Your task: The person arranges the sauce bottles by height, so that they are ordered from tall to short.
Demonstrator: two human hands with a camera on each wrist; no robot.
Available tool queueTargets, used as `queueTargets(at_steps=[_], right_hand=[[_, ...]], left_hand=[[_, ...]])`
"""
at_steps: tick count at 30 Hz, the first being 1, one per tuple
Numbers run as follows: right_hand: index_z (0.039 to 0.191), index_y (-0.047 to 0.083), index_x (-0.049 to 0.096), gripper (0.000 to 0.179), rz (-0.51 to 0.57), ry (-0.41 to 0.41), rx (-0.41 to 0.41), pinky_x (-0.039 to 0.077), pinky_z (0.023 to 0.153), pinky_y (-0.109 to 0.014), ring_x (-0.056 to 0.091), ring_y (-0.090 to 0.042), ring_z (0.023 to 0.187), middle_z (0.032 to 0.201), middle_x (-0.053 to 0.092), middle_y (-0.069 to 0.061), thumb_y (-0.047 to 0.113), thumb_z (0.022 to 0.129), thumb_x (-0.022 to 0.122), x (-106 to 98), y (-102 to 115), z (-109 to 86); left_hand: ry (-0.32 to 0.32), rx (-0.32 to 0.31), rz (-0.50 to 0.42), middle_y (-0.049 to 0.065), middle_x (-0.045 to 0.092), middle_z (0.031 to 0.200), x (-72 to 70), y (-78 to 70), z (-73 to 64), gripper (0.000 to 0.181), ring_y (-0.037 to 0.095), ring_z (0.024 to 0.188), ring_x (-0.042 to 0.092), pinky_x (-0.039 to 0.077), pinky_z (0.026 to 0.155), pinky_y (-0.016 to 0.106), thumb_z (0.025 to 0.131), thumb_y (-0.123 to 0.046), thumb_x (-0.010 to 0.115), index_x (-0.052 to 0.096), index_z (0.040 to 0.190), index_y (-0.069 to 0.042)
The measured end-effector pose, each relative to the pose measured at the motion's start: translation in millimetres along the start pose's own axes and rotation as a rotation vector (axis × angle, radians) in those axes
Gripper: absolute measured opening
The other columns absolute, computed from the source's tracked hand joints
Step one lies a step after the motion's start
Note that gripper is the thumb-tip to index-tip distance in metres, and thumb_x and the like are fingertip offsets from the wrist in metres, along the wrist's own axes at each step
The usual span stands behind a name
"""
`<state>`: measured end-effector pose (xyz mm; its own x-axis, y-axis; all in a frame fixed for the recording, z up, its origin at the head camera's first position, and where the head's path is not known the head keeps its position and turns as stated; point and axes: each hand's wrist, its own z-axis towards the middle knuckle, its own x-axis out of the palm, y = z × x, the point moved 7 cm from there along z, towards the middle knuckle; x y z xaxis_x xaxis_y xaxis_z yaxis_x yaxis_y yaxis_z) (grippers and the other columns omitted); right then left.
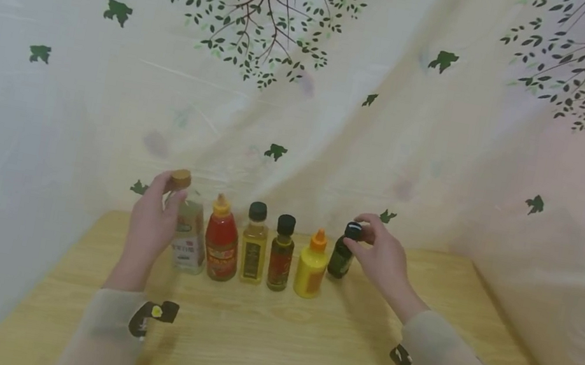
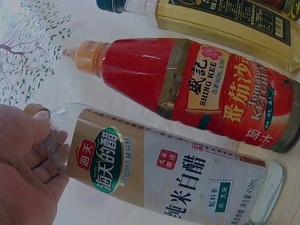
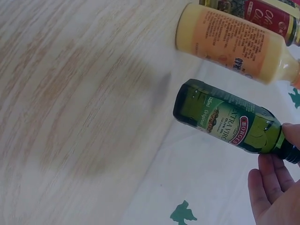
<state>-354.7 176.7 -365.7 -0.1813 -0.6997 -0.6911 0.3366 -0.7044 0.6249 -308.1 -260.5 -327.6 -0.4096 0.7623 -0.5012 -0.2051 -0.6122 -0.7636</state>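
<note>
In the head view my left hand (image 1: 154, 217) holds a clear vinegar bottle (image 1: 189, 243) at the neck, just under its tan cap (image 1: 181, 178). The left wrist view shows the bottle's beige and white label (image 2: 154, 173), with the thumb and fingers around the neck. At the row's right end my right hand (image 1: 382, 252) grips a small dark green olive oil bottle (image 1: 340, 258) by its neck and black cap (image 1: 353, 230). Its green label (image 3: 227, 119) faces the right wrist camera, and its base sits farther back or higher than the neighbouring bottles' bases.
Between the hands stand a red ketchup bottle (image 1: 222, 245), a pale yellow oil bottle (image 1: 254, 247), a dark-capped bottle with a red label (image 1: 280, 258) and a yellow squeeze bottle (image 1: 311, 269). All are on a wooden table (image 1: 265, 346) before a leaf-printed curtain (image 1: 332, 150).
</note>
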Motion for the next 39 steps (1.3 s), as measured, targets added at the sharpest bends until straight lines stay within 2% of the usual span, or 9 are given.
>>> queueTargets(at_steps=[12, 18, 25, 31, 39], right_hand=[[0.134, 0.017, 0.059, 0.04, -0.01, 0.001, -0.018, 0.057, 0.098, -0.067, 0.075, -0.042, 0.119, 0.127, 0.078, -0.015, 0.02, 0.102, 0.083, -7.3, 9.8, -15.0], [0.132, 0.019, 0.061, 0.038, -0.007, 0.008, -0.033, 0.057, 0.098, -0.067, 0.075, -0.042, 0.119, 0.126, 0.079, -0.014, 0.02, 0.102, 0.084, -7.1, 11.5, -21.8], [0.137, 0.017, 0.063, 0.041, -0.021, 0.002, -0.014, 0.056, 0.099, -0.068, 0.074, -0.041, 0.121, 0.127, 0.079, -0.013, 0.02, 0.102, 0.083, -10.0, 10.3, -30.6], [0.147, 0.016, 0.068, 0.049, -0.028, -0.003, -0.04, 0.057, 0.101, -0.066, 0.076, -0.039, 0.116, 0.123, 0.08, -0.009, 0.019, 0.101, 0.085, -11.2, 9.6, -37.2], [0.143, 0.015, 0.071, 0.046, -0.054, -0.027, -0.065, 0.058, 0.1, -0.064, 0.076, -0.035, 0.115, 0.127, 0.079, -0.009, 0.018, 0.1, 0.086, -12.6, 6.3, -42.7]], left_hand=[[-0.008, 0.027, 0.001, 0.02, 0.053, 0.164, -2.7, -1.3, 2.0, 0.052, 0.046, 0.156, 0.042, 0.034, 0.127, 0.068, 0.12, -0.029, 0.051, 0.042, 0.166, -0.008], [0.006, 0.008, 0.008, 0.02, 0.051, 0.166, -3.1, 1.0, 2.6, 0.053, 0.046, 0.157, 0.04, 0.031, 0.128, 0.069, 0.12, -0.031, 0.05, 0.04, 0.167, -0.008], [0.008, 0.011, 0.011, 0.021, 0.05, 0.166, -1.2, 0.8, 3.7, 0.056, 0.047, 0.157, 0.04, 0.032, 0.127, 0.069, 0.12, -0.033, 0.05, 0.039, 0.169, -0.008], [0.007, -0.003, 0.005, 0.02, 0.05, 0.166, -0.2, 2.9, 3.1, 0.056, 0.046, 0.157, 0.04, 0.031, 0.128, 0.068, 0.12, -0.033, 0.051, 0.039, 0.169, -0.009], [0.012, 0.014, -0.004, 0.022, 0.049, 0.167, 0.7, 0.8, 4.7, 0.057, 0.047, 0.158, 0.038, 0.03, 0.128, 0.069, 0.12, -0.033, 0.05, 0.038, 0.169, -0.008]])
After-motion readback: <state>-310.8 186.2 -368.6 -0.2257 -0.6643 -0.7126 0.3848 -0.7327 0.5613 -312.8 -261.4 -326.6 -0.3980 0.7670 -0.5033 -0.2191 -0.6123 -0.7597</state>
